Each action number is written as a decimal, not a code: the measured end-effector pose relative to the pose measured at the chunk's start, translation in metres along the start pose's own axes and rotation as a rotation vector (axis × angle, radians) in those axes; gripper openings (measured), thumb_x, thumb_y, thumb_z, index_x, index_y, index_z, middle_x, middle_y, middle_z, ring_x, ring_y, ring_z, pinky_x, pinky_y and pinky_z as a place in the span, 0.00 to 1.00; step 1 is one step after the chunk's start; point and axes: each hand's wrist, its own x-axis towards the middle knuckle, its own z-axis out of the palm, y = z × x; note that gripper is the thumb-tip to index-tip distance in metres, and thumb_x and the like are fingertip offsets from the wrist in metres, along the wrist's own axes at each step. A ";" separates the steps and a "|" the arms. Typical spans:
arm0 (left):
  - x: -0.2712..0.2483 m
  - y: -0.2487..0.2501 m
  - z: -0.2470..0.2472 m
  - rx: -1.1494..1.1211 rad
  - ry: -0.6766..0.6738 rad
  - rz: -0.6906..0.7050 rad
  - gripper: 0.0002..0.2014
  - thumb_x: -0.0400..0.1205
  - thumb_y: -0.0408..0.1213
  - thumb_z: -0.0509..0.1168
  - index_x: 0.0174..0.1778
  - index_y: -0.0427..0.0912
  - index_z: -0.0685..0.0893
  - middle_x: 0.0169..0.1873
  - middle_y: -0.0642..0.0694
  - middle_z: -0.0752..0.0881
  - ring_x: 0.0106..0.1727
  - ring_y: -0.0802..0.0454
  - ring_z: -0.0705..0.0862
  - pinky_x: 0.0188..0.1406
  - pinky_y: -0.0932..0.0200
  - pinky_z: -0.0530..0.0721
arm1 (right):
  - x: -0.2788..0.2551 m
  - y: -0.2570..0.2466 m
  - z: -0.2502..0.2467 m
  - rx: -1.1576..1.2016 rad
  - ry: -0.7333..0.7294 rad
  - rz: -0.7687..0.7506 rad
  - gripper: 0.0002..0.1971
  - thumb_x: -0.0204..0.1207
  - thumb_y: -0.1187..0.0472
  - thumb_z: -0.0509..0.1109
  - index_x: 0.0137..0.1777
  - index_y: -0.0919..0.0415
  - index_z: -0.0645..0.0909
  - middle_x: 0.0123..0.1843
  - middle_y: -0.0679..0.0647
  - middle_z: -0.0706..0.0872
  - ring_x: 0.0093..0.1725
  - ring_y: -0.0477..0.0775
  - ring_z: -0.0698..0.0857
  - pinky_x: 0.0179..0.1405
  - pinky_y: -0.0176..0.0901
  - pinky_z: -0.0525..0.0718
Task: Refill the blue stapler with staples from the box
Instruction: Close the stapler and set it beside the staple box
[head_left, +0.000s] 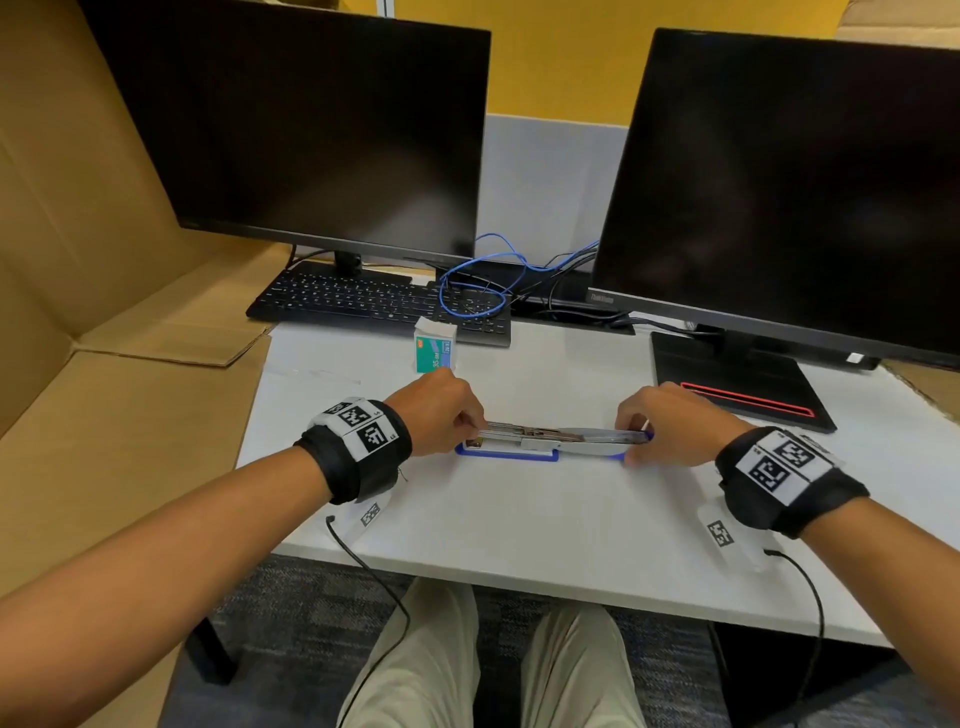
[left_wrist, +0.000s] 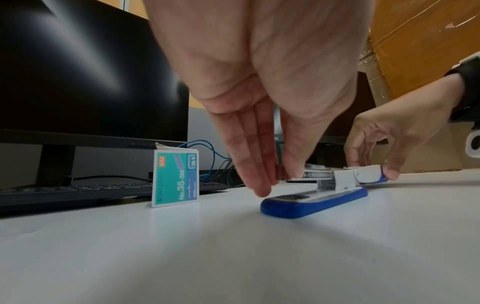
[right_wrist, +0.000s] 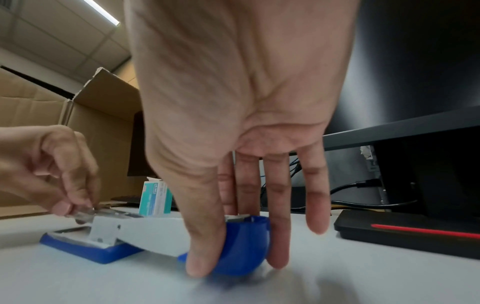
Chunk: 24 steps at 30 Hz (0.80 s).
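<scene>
The blue stapler (head_left: 545, 446) lies swung open on the white table, blue base (left_wrist: 311, 202) to the left and white cover (right_wrist: 155, 232) stretched out to the right. My left hand (head_left: 475, 423) pinches the front end of the metal staple rail (right_wrist: 83, 212) with thumb and forefinger; I cannot tell whether a strip of staples is between them. My right hand (head_left: 636, 441) grips the cover's blue end cap (right_wrist: 244, 246) between thumb and fingers against the table. The teal staple box (head_left: 435, 347) stands upright behind the left hand, its top flap open.
Two dark monitors stand behind, with a black keyboard (head_left: 363, 304) and a looped blue cable (head_left: 478, 280) between them. The right monitor's black base (head_left: 737, 384) with a red line lies close behind my right hand. Cardboard (head_left: 104, 312) lines the left side.
</scene>
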 end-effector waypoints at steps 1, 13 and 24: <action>0.001 0.000 0.000 -0.002 0.000 0.001 0.10 0.79 0.34 0.69 0.52 0.42 0.92 0.47 0.47 0.94 0.44 0.52 0.90 0.53 0.59 0.87 | -0.001 0.001 -0.002 0.008 0.007 -0.008 0.10 0.69 0.51 0.78 0.50 0.48 0.87 0.47 0.46 0.87 0.50 0.51 0.82 0.52 0.52 0.87; 0.002 0.000 0.002 -0.056 0.003 -0.006 0.09 0.78 0.33 0.70 0.51 0.41 0.93 0.45 0.47 0.94 0.40 0.57 0.88 0.55 0.65 0.81 | -0.003 -0.010 -0.026 0.192 0.276 -0.122 0.17 0.73 0.56 0.79 0.62 0.51 0.85 0.51 0.45 0.84 0.46 0.44 0.80 0.50 0.41 0.80; 0.002 0.001 0.001 -0.052 -0.011 -0.007 0.09 0.78 0.33 0.69 0.51 0.41 0.93 0.46 0.48 0.94 0.39 0.58 0.85 0.54 0.63 0.81 | 0.013 -0.068 -0.032 0.447 0.367 -0.205 0.19 0.67 0.58 0.84 0.56 0.58 0.85 0.49 0.52 0.90 0.43 0.50 0.89 0.46 0.41 0.90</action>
